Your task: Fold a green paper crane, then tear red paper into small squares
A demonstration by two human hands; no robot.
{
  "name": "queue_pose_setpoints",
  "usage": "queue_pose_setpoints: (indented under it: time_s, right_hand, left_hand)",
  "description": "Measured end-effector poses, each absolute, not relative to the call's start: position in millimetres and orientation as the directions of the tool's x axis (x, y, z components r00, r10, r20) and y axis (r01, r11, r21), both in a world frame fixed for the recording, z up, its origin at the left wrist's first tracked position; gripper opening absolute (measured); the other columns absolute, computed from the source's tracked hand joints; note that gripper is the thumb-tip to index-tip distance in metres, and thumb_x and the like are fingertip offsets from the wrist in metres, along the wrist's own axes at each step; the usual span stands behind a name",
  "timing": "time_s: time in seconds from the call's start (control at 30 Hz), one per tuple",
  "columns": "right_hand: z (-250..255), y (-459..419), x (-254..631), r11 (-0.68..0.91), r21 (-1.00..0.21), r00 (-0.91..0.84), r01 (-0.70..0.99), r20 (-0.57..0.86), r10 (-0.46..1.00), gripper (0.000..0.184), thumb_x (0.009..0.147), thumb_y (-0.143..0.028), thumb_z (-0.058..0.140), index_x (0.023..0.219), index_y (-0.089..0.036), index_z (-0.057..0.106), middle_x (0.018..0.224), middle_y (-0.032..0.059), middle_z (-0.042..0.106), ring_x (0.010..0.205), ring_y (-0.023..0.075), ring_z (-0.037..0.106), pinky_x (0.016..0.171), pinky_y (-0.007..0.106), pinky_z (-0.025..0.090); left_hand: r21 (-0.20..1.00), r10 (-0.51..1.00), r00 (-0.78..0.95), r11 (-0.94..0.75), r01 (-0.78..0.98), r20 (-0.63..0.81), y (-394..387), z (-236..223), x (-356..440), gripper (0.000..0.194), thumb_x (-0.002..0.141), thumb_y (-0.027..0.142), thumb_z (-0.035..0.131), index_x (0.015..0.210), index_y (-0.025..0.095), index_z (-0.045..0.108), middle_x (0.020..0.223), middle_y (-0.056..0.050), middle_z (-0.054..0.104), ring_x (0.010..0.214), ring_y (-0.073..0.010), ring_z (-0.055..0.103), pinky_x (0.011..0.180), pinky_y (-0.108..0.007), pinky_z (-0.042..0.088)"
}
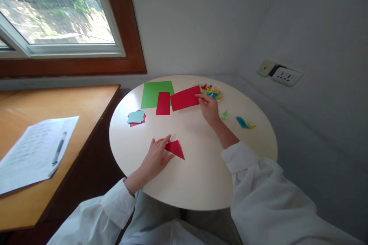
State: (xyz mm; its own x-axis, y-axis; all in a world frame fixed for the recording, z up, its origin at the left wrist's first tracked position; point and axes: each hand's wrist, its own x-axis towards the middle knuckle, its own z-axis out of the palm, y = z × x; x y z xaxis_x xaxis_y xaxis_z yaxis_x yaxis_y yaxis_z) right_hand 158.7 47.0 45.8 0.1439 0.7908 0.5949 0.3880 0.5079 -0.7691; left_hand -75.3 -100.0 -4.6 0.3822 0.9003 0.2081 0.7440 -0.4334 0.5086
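My right hand (209, 108) pinches the right end of a red paper strip (185, 98), which is tilted a little at the back of the round table. To its left a smaller red paper rectangle (163, 103) lies partly over a green paper sheet (150, 93). Nearer to me, my left hand (156, 157) rests on the table with its fingers and thumb spread. It lies at the left end of a red paper triangle (176, 149), which its fingers partly cover; whether it presses on the paper I cannot tell.
A stack of light-blue and red paper pieces (136, 117) sits at the left. A plate (223, 97) of small colourful folded pieces stands behind my right hand. Pale green pieces (225, 114) and a blue-yellow bundle (245, 122) lie rightward. A wooden desk (94, 111) carries written paper and a pen (59, 147).
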Motion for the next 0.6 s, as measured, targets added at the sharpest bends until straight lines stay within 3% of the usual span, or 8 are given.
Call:
queue_pose_setpoints:
  time_s: [0.07,0.2,0.4,0.6]
  right_hand:
    - [36.9,71.9,144.0,0.417,-0.840,0.143,0.347,0.486,0.862,0.028,0.080,-0.022,0.046,0.096,-0.018,0.069,0.103,0.0071,0.070,0.098,0.0184,0.062,0.088,0.033,0.047]
    - [12.7,102.3,118.0,0.323,-0.860,0.101,0.395,0.390,0.915,0.030,0.081,-0.017,0.042,0.097,-0.015,0.068,0.104,0.0098,0.069,0.096,0.0179,0.063,0.086,0.033,0.048]
    - [-7.9,108.8,105.0,0.204,-0.789,0.019,0.580,0.264,0.964,0.027,0.078,-0.012,0.047,0.090,-0.017,0.070,0.099,0.0094,0.071,0.092,0.0199,0.062,0.088,0.035,0.045]
    - [-5.5,102.2,116.9,0.170,-0.719,-0.014,0.674,0.217,0.976,0.022,0.081,-0.024,0.052,0.096,-0.020,0.068,0.098,0.0085,0.070,0.091,0.0208,0.062,0.084,0.034,0.045]
  left_hand:
    - [0.520,0.904,0.379,-0.424,0.741,0.197,-100.1,-4.1,-75.1,0.055,0.084,0.025,0.053,0.135,0.021,0.033,0.129,-0.012,0.053,0.123,-0.0260,0.045,0.110,-0.058,0.018]
    - [0.518,0.865,0.440,-0.498,0.696,0.241,-103.7,1.4,-75.9,0.046,0.087,0.021,0.047,0.132,0.023,0.036,0.125,-0.010,0.056,0.118,-0.0222,0.051,0.112,-0.056,0.016]
    - [0.505,0.853,0.464,-0.517,0.692,0.237,-103.7,5.7,-76.6,0.040,0.086,0.020,0.048,0.126,0.018,0.043,0.115,-0.010,0.061,0.111,-0.0222,0.056,0.112,-0.056,0.020]
    - [0.540,0.855,0.451,-0.513,0.667,0.256,-101.4,2.6,-77.3,0.032,0.085,0.018,0.050,0.116,0.018,0.052,0.105,-0.007,0.066,0.098,-0.0195,0.062,0.110,-0.052,0.025]
